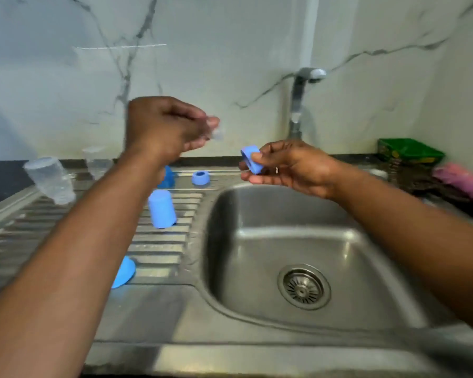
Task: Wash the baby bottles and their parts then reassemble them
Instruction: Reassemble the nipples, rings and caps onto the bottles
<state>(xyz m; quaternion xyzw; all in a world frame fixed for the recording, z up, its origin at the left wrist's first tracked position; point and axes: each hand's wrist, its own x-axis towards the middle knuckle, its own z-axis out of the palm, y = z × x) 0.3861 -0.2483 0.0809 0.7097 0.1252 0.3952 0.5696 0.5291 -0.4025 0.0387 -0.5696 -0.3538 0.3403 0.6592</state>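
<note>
Above the sink [290, 214], right hand [287, 167] pinching a blue screw ring [253, 159], left hand [164, 126] pinching a clear teat [216, 132]. Could slip from wet fingers, fall into the basin.

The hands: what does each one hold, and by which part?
Right hand pinches a blue collar ring by its outer wall. Left hand holds a small clear part at its fingertips; where exactly cannot be told.

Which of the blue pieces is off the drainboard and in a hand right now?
The blue ring, pinched in the right hand above the sink. The other blue pieces sit on the drainboard.
</note>
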